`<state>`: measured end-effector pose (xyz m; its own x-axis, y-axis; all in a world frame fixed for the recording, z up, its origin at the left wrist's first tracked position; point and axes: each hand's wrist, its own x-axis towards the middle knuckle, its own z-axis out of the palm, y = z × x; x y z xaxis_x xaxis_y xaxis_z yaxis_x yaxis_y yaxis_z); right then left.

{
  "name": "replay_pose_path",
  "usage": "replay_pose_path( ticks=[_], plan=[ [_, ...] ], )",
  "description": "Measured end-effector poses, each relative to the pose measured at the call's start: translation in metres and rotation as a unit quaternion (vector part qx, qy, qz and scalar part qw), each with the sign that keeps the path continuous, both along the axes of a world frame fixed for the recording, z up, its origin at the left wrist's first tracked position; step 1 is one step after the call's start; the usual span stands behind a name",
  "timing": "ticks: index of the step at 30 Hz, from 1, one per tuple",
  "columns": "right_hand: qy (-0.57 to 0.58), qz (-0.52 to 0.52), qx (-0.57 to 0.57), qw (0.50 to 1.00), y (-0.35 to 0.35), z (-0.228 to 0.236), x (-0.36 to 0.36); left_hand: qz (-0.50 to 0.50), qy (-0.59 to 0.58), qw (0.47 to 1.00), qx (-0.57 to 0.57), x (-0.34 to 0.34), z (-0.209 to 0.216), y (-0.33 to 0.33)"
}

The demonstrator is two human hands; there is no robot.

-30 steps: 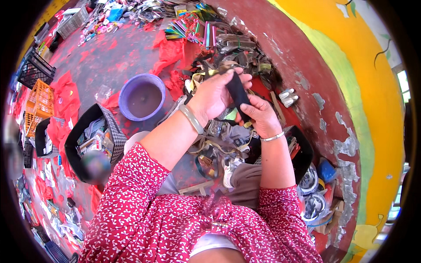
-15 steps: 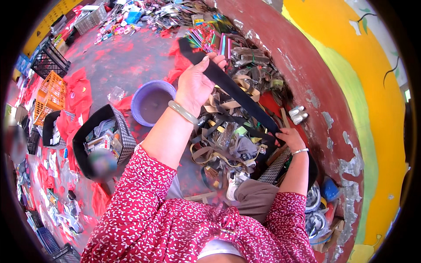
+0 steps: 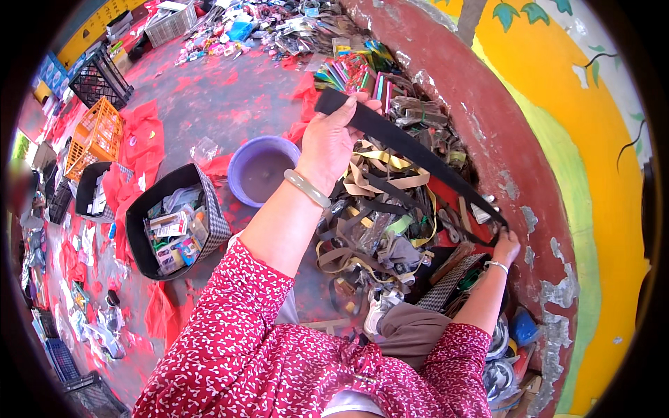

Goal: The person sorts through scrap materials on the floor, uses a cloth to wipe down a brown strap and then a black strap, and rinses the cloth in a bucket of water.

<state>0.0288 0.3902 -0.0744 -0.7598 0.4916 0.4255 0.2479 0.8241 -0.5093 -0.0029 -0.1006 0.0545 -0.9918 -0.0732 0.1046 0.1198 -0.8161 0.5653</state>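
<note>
A wide black strap (image 3: pixel 425 157) stretches between my two hands, slanting down from upper left to lower right. My left hand (image 3: pixel 341 139) grips it near its far end, thumb on top, with a short flap sticking out past the thumb. My right hand (image 3: pixel 506 247) pinches the strap's other part beside the red wall. Below the strap lies a tangled heap of black, tan and yellow straps (image 3: pixel 383 216) mixed with clear plastic wrapping. A checked box (image 3: pixel 453 279) stands under my right forearm, partly hidden by it.
A purple bucket (image 3: pixel 240 171) stands left of my left forearm. Further left are a checked box (image 3: pixel 217 223) of small packages and an orange crate (image 3: pixel 94 143). Packaged goods (image 3: pixel 418 111) line the peeling red wall (image 3: pixel 446 76) on the right. Piled small goods (image 3: pixel 265 31) lie at the far end.
My right hand has moved right and slightly down, toward the wall, drawing the strap out longer. My left hand shifts a little right, still gripping it. The whole view has turned slightly.
</note>
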Motion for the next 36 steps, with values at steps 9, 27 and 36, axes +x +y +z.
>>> replay_pose_path(
  ticks=[9, 27, 36],
  plan=[
    [0.479, 0.089, -0.385, 0.784, -0.064, 0.09, 0.02, -0.045, -0.009, 0.998, 0.03, -0.005, -0.008, -0.014],
    [0.241, 0.258, -0.373, 0.858, -0.113, 0.085, 0.004, -0.13, 0.103, 0.986, 0.032, -0.025, -0.032, -0.051],
    [-0.28, 0.253, -0.065, 0.924, -0.106, -0.006, 0.003, -0.046, -0.022, 0.999, -0.011, -0.01, -0.021, -0.009]
  ],
)
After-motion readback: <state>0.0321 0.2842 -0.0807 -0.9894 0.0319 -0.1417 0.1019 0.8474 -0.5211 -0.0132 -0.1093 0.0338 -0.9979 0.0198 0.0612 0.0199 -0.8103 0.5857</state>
